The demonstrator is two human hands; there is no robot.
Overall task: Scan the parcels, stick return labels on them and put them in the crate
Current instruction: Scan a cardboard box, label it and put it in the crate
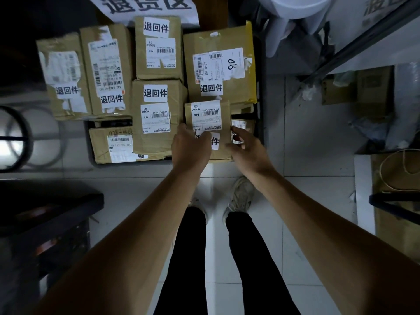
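Note:
A small brown cardboard parcel point(212, 114) with a shipping label and a white return label point(215, 140) lies at the near right of the dark crate point(89, 142). My left hand point(189, 147) grips its left near edge, the thumb lying over the return label. My right hand point(246, 146) holds its right side with curled fingers. Several other labelled parcels fill the crate, among them a large one point(218, 64) behind and a mid one point(156, 117) to the left.
A white sign point(147, 5) with large characters hangs behind the crate. A round stool point(16, 138) stands at left, a dark bench point(50, 208) at lower left. Boxes and a paper bag point(397, 178) crowd the right. My feet stand on white floor tiles.

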